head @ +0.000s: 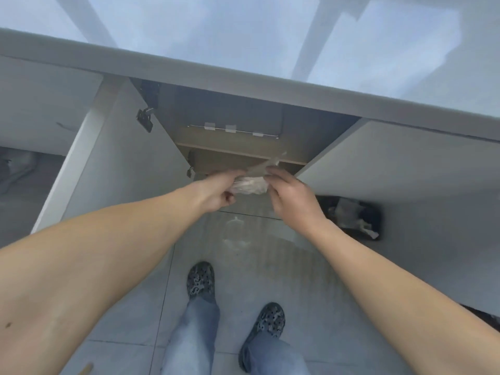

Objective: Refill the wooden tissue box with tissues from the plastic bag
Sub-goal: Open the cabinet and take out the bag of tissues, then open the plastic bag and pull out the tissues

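I stand in front of an open lower cabinet and reach into it with both arms. My left hand (220,192) and my right hand (290,194) each pinch a side of a clear plastic bag (250,185) that holds something pale, probably tissues. The bag hangs between my hands just in front of the cabinet's wooden shelf edge (238,152). A strip of the bag's plastic stretches up to the right above my right hand. No wooden tissue box is in sight.
Two white cabinet doors stand open, one at the left (113,169) and one at the right (392,163). A grey countertop (243,36) juts out overhead. A dark bin with rubbish (354,216) sits on the tiled floor at the right. My feet are below.
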